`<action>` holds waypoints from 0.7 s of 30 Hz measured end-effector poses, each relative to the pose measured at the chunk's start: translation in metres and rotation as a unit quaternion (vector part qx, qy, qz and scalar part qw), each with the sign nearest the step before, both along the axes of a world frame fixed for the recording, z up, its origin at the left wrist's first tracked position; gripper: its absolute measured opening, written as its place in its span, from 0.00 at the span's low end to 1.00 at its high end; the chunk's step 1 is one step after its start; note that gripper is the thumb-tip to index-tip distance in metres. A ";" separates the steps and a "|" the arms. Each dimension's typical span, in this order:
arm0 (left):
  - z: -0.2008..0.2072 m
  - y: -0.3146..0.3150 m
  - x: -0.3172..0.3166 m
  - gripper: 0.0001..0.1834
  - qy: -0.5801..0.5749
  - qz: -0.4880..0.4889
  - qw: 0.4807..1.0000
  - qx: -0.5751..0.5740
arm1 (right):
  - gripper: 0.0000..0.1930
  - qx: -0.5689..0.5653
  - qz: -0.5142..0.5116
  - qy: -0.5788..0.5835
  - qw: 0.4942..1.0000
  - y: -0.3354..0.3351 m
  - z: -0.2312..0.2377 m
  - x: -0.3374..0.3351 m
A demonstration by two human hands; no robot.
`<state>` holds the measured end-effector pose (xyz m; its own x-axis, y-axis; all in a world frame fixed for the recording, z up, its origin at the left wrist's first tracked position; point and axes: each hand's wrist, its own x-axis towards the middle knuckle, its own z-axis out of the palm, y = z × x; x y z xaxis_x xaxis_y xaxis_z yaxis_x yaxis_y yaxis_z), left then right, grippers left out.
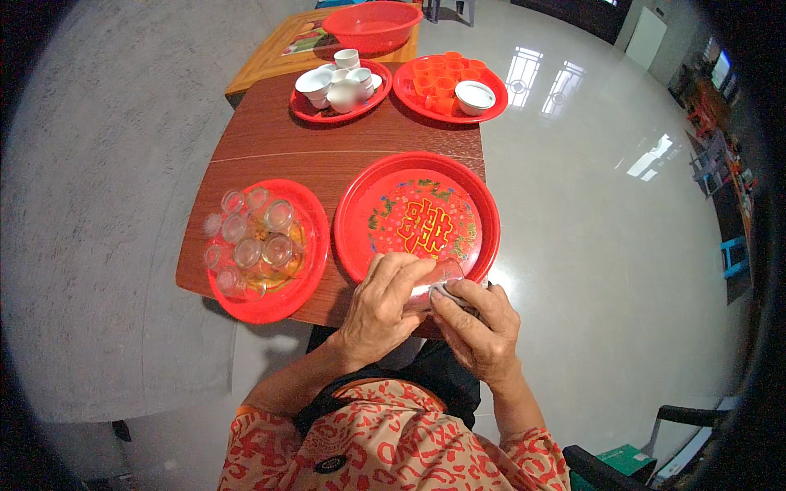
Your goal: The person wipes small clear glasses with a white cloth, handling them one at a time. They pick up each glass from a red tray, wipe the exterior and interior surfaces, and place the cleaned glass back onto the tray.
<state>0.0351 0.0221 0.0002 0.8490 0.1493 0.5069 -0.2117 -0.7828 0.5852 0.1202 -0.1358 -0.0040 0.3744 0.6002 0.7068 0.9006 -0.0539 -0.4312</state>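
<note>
My left hand (381, 299) wraps its fingers round a clear drinking glass (444, 270), held tilted over the near edge of a red basin (345, 222). Pressed against the glass, my right hand (487, 327) pinches a small whitish cloth (449, 296) at the glass's open end. The fingers hide part of the glass and most of the cloth. A floral pattern with a large gold-edged figure covers the basin's bottom. To its left, a red tray (318, 282) bears several clear glasses (279, 250).
At the table's far end, one red tray (303, 113) carries white cups and bowls (314, 84). Beside it, another red tray (494, 86) holds orange cups (446, 84) and a white bowl (476, 96). Farther back sits a big red basin (372, 29). A chair arm (598, 470) is at lower right.
</note>
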 end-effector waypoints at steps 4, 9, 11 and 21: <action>-0.002 0.000 0.001 0.35 0.011 0.001 1.000 0.012 | 0.19 -0.002 -0.019 -0.004 1.000 0.001 -0.001 0.001; -0.002 -0.004 0.004 0.33 0.003 0.002 1.000 -0.001 | 0.18 0.016 -0.041 0.062 0.997 0.010 0.003 0.007; -0.004 -0.002 0.005 0.32 -0.005 0.013 1.000 0.006 | 0.18 0.030 -0.061 0.070 0.995 0.015 0.000 0.006; -0.005 0.000 0.004 0.29 0.011 0.022 1.000 -0.006 | 0.19 0.021 -0.046 -0.036 0.998 0.015 -0.007 -0.001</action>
